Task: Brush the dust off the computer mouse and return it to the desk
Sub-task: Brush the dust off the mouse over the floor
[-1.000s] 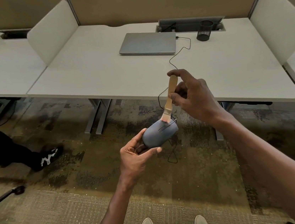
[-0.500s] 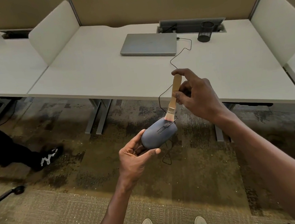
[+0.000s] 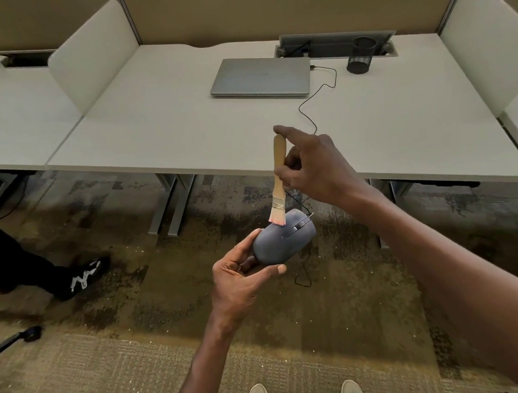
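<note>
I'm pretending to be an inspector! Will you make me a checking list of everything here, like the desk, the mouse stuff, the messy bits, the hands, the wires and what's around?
Surface: white desk, mostly bare.
Job's things: grey mouse held over the floor, not on the desk; wooden brush with its pink bristles touching the mouse's top.
Clutter: closed laptop; black mesh cup.
Hands: left hand grips the mouse's rear; right hand pinches the brush handle.
Cables: black cable runs from the laptop across the desk and off its front edge.
Surroundings: beige dividers, patchy carpet, another person's shoe.
</note>
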A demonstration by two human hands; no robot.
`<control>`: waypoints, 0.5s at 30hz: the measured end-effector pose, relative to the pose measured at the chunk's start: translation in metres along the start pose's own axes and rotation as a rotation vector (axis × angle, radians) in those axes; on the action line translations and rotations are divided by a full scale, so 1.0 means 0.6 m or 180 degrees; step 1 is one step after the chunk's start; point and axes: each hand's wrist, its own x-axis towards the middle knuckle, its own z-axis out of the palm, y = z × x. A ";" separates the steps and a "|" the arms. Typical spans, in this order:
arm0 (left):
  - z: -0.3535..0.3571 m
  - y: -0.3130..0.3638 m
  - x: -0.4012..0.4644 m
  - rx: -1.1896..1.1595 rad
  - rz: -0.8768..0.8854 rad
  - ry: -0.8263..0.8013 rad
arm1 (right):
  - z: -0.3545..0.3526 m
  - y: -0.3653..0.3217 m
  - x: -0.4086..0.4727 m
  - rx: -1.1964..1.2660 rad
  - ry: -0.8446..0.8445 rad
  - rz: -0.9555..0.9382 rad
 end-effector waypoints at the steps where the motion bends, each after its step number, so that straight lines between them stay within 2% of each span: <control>1: -0.001 0.000 0.000 0.0010 0.0005 0.0012 | -0.001 0.003 0.004 -0.0043 -0.0014 0.0051; 5: -0.005 0.001 -0.001 0.0033 0.0012 0.0042 | -0.006 0.018 0.012 -0.0185 0.0044 0.0220; 9: -0.012 0.001 0.001 0.0019 0.0003 0.0059 | -0.008 0.022 0.010 -0.0121 0.0278 0.0110; 15: -0.013 0.003 0.008 0.0017 0.0010 0.0060 | -0.006 0.028 0.008 0.0276 0.0088 0.0231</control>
